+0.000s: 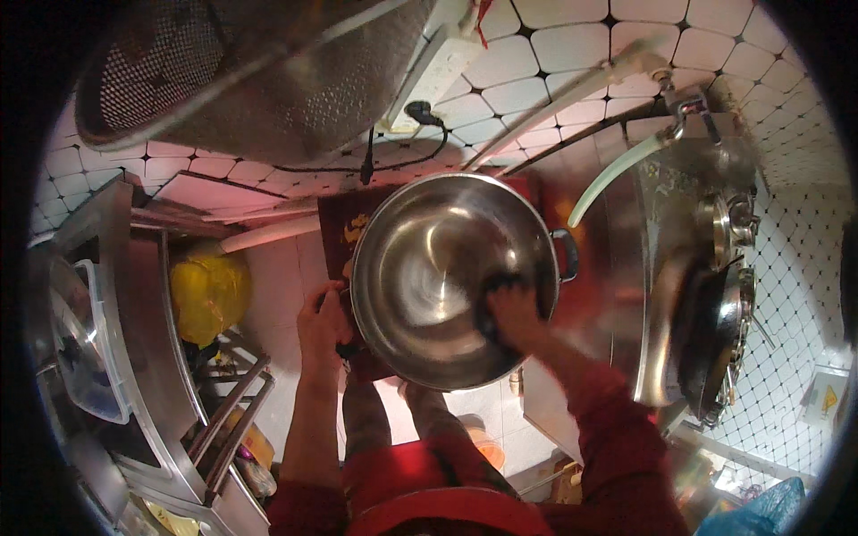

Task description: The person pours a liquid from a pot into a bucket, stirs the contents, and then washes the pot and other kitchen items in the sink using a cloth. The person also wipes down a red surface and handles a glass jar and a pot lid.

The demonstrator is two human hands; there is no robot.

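A wide stainless steel pot (pixel 429 268) lies before me, its hollow, shiny inside facing up. My left hand (pixel 326 318) is closed at the pot's left edge, where its grip hides most of the handle there. Opposite it, a dark loop handle (pixel 568 254) sticks out on the right. My right hand (pixel 519 311) reaches inside, against the lower right part of the inner wall. Something dark shows around its blurred fingers; whether that is a held pad or a shadow is unclear. Beneath the pot is a dark red surface (pixel 335 218) with gold markings.
At right, a faucet (pixel 690 110) carries a pale hose (pixel 613 174) above a metal sink counter (pixel 623 221). A dark wok (pixel 710 342) leans by the tiled wall. Left stand a steel rack (pixel 144 321) and a yellow bag (pixel 211 295). A plugged power cord (pixel 422 112) hangs behind.
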